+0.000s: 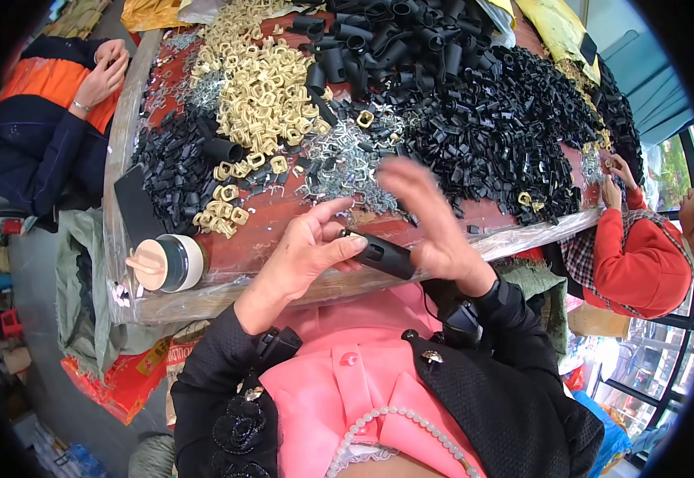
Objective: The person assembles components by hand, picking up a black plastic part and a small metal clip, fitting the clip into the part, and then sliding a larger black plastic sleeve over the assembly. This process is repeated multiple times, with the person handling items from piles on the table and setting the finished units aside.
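Observation:
My left hand [315,247] grips one end of a black plastic tube [385,256] with a slot in its side, thumb on top. The tube lies level above the table's near edge. At its other end is my right hand [433,223], fingers stretched upward and smeared by motion. The base of that hand is close to the tube; whether it touches I cannot tell. Just beyond both hands lies a heap of small silver metal clips [347,171]. Beige square plastic rings [255,95] are piled farther left, and small black plastic parts [474,135] spread to the right.
More black tubes [387,40] are heaped at the far side. A jar with a beige lid [173,263] stands at the table's near left corner. One person [52,119] sits at the left; another in a red top [641,255] handles parts at the right. Plastic film covers the wooden table edge [522,240].

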The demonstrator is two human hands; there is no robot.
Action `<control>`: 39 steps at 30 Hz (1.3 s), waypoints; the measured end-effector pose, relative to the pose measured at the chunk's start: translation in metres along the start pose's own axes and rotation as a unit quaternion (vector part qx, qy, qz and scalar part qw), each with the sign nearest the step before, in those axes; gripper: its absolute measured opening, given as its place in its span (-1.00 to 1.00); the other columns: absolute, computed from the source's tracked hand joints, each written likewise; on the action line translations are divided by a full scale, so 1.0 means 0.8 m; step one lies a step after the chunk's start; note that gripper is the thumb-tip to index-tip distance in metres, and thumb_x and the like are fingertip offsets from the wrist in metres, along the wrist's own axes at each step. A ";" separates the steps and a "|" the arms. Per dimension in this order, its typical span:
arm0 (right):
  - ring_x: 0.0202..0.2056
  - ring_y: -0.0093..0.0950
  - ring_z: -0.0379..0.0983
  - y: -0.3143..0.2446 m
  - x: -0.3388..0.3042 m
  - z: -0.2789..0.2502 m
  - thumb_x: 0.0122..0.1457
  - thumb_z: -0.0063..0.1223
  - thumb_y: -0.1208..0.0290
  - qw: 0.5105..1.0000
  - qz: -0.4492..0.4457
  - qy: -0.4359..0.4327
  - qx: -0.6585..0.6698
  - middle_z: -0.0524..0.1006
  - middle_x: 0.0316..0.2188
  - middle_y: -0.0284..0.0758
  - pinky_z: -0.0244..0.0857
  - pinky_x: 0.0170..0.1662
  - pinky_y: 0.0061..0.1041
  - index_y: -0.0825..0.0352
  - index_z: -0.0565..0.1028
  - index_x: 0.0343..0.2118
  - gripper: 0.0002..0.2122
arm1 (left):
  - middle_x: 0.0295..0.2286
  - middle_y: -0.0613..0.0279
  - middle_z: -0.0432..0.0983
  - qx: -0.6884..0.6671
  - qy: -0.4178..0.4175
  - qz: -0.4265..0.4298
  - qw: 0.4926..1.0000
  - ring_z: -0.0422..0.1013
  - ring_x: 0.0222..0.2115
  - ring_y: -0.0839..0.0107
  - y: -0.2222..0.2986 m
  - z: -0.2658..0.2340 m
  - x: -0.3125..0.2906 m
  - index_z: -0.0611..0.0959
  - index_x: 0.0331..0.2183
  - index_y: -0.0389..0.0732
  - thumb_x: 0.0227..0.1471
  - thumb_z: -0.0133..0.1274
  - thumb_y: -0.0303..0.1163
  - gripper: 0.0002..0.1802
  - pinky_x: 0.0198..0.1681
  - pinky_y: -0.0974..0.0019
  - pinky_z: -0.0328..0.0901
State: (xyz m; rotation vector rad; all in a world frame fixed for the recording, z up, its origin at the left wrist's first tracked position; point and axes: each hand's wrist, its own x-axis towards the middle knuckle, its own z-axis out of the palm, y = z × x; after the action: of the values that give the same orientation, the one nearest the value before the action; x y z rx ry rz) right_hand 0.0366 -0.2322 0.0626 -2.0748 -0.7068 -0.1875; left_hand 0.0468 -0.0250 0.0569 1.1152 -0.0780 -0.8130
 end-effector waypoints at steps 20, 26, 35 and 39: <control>-0.13 -0.43 0.25 -0.017 0.004 0.027 -0.25 -0.22 -0.39 0.896 0.116 0.043 0.426 0.31 -0.19 -0.19 0.10 -0.06 -0.49 0.51 0.21 -0.08 -0.08 | -0.30 0.29 0.34 -0.114 -0.020 0.068 0.991 0.31 -0.29 0.54 -0.010 0.033 0.016 0.29 -0.09 -0.28 -0.23 0.11 -0.56 -0.42 -0.18 0.48 0.23; -0.22 -0.50 0.31 -0.014 0.001 0.033 -0.19 -0.14 -0.31 0.877 0.118 0.084 0.459 0.36 -0.27 -0.24 0.17 -0.14 -0.57 0.51 0.26 -0.14 -0.18 | -0.29 0.25 0.36 -0.138 -0.020 0.060 0.988 0.33 -0.29 0.52 -0.016 0.031 0.018 0.23 -0.05 -0.32 -0.20 0.09 -0.55 -0.38 -0.20 0.46 0.25; -0.37 -0.56 0.35 -0.011 -0.013 0.028 -0.11 -0.12 -0.21 0.879 0.113 0.116 0.448 0.41 -0.44 -0.30 0.23 -0.29 -0.63 0.47 0.34 -0.32 -0.35 | -0.24 0.13 0.36 -0.149 -0.026 0.019 0.988 0.34 -0.28 0.49 -0.023 0.041 0.023 0.10 -0.01 -0.41 -0.17 0.09 -0.50 -0.29 -0.24 0.41 0.29; -0.39 -0.55 0.36 -0.008 -0.045 -0.009 -0.05 -0.15 -0.13 0.909 0.143 0.070 0.386 0.42 -0.47 -0.30 0.23 -0.30 -0.61 0.45 0.38 -0.39 -0.43 | -0.30 0.14 0.40 -0.080 -0.067 -0.026 0.994 0.36 -0.32 0.50 -0.027 0.048 0.030 0.15 -0.03 -0.40 -0.16 0.08 -0.46 -0.33 -0.26 0.46 0.28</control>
State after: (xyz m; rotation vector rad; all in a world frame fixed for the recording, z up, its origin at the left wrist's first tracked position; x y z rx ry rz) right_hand 0.0043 -0.2505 0.0572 -1.3541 -0.2989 0.1022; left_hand 0.0356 -0.0733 0.0496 0.9148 -0.0952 -0.9252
